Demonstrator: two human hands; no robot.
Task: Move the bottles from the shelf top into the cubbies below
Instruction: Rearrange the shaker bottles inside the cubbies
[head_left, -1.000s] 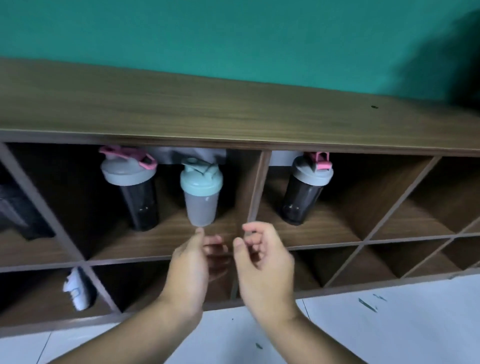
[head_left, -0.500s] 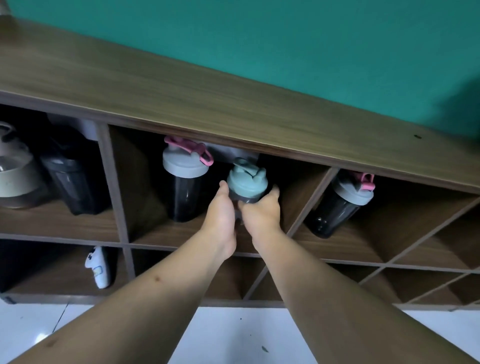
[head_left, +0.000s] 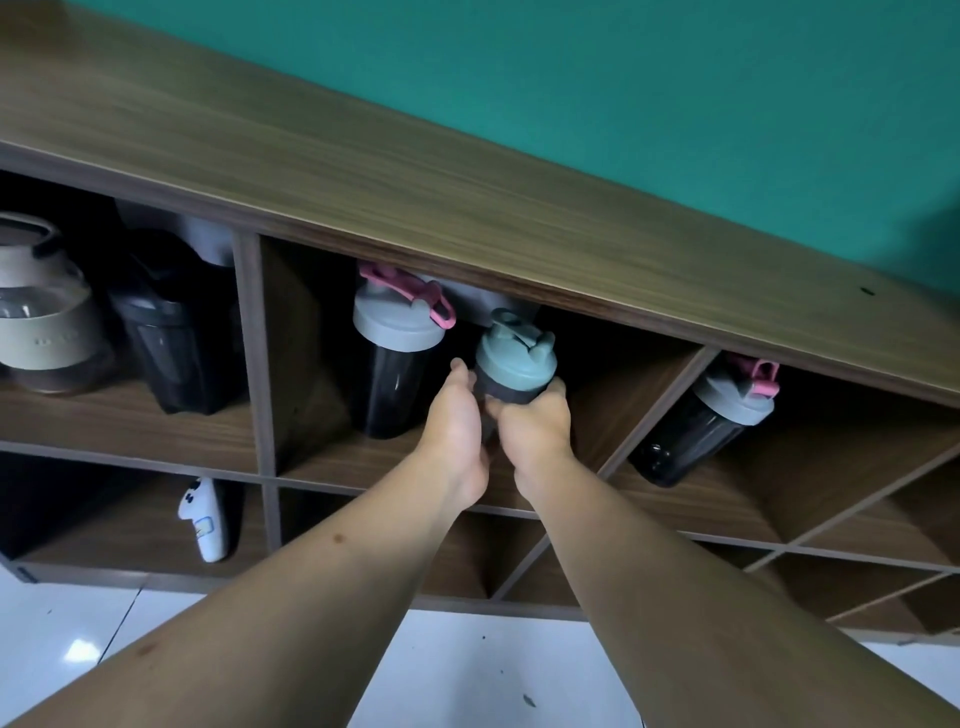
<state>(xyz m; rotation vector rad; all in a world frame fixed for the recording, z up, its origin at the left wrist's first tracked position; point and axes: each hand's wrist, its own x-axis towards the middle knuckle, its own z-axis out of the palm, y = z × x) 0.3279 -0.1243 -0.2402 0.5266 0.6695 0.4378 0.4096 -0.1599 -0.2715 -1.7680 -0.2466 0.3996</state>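
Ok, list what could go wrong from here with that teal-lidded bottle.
Both hands, left hand and right hand, grip the teal-lidded bottle low on its body, so it may tip.
Its lid sits close under the shelf top and could knock it.
The pink-looped bottle stands right beside it and could get bumped.

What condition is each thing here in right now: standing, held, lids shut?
Teal-lidded bottle: upright in the middle cubby, gripped by left hand and right hand.
Pink-looped bottle: standing beside it, untouched.
Right bottle: next cubby, lid closed.
Beige jug: standing, leftmost cubby.
Shelf top: bare.
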